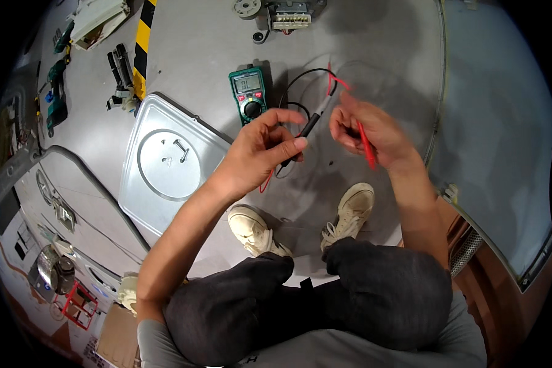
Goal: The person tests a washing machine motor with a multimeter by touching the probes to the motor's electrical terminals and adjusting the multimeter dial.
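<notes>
The left hand point(260, 149) is pinching a slim black plastic probe point(310, 125), its long axis slanting forward-right; the curled right hand point(377, 130) is holding a slim red plastic probe point(366, 146), pointing back, slightly right.

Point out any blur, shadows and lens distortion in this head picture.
Head view: bare right hand looks blurred around the fingers; dark shadow falls on the smooth grey floor just right of the green-and-black handheld multimeter; fisheye distortion bends the outer scene, with black corners.
</notes>
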Motion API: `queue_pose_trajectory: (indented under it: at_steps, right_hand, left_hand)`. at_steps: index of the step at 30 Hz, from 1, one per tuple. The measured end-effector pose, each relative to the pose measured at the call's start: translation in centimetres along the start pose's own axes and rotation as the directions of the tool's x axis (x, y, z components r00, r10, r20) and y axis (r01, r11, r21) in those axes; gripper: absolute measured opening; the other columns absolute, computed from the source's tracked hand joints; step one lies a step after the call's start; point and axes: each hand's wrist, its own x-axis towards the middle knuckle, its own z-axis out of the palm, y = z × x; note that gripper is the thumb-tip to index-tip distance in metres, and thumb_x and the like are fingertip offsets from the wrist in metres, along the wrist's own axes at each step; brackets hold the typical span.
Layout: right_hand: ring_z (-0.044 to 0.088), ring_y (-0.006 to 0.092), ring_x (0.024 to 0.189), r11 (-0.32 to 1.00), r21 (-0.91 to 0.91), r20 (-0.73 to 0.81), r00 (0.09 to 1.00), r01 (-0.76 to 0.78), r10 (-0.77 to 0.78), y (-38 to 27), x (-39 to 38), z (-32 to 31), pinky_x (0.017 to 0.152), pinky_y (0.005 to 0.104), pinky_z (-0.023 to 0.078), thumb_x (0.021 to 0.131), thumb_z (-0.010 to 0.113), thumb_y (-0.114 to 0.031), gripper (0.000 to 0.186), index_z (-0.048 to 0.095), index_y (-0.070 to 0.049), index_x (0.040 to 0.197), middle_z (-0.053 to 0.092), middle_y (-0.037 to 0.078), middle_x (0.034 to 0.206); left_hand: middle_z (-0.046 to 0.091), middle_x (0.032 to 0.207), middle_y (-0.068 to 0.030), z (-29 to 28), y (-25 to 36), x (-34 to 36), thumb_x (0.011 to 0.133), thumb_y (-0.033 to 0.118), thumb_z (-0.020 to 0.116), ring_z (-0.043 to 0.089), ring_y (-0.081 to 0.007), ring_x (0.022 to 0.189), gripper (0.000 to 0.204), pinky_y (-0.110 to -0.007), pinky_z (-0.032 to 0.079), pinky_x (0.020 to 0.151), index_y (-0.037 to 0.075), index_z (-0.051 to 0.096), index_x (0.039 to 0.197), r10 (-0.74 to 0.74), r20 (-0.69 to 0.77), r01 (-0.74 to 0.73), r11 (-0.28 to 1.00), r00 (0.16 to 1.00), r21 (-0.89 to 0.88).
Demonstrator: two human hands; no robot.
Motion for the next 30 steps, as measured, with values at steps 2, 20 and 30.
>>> queue_pose_trajectory:
  at_steps: [2, 20, 30]
  right_hand:
    - [0.036, 0.0052, 0.044, 0.998, 0.048, 0.003, 0.999, 0.033, -0.034, 0.0, -0.2, 0.4, 0.041, 0.0215, 0.026, 0.099, 0.047, -0.051, 0.053, 0.062, -0.003, 0.082, 0.048, -0.002, 0.056]
    - [0.057, 0.0073, 0.057, 0.977, -0.041, -0.134, 0.968, 0.209, -0.212, 2.4, -0.3, 4.3, 0.048, 0.0225, 0.046, 0.091, 0.069, -0.025, 0.024, 0.059, -0.004, 0.099, 0.060, 0.001, 0.070]
    - [0.062, 0.0093, 0.067, 0.957, -0.006, -0.172, 0.942, 0.291, -0.288, 2.7, -0.4, 5.0, 0.061, 0.0242, 0.055, 0.090, 0.071, -0.021, 0.022, 0.061, -0.003, 0.096, 0.065, 0.004, 0.084]
  left_hand:
    - [0.063, 0.086, -0.0014, -0.1, -0.2, -0.3, 0.093, 0.013, 0.067, 0.061, -0.0106, 0.085, 0.032, -0.025, 0.047, 0.081, 0.003, 0.054, 0.121, 0.014, 0.014, -0.013, 0.999, 1.000, -0.036]
    - [0.069, 0.087, -0.0070, 2.6, -0.3, -1.2, 0.092, 0.019, 0.068, 0.062, -0.0128, 0.074, 0.022, -0.028, 0.049, 0.067, 0.000, 0.062, 0.100, 0.194, -0.030, -0.158, 0.871, 0.981, 0.465]
    - [0.069, 0.081, -0.0095, 3.8, 0.2, -1.7, 0.090, 0.014, 0.068, 0.064, -0.0138, 0.067, 0.021, -0.028, 0.050, 0.064, -0.004, 0.062, 0.100, 0.333, -0.062, -0.187, 0.663, 0.941, 0.724]
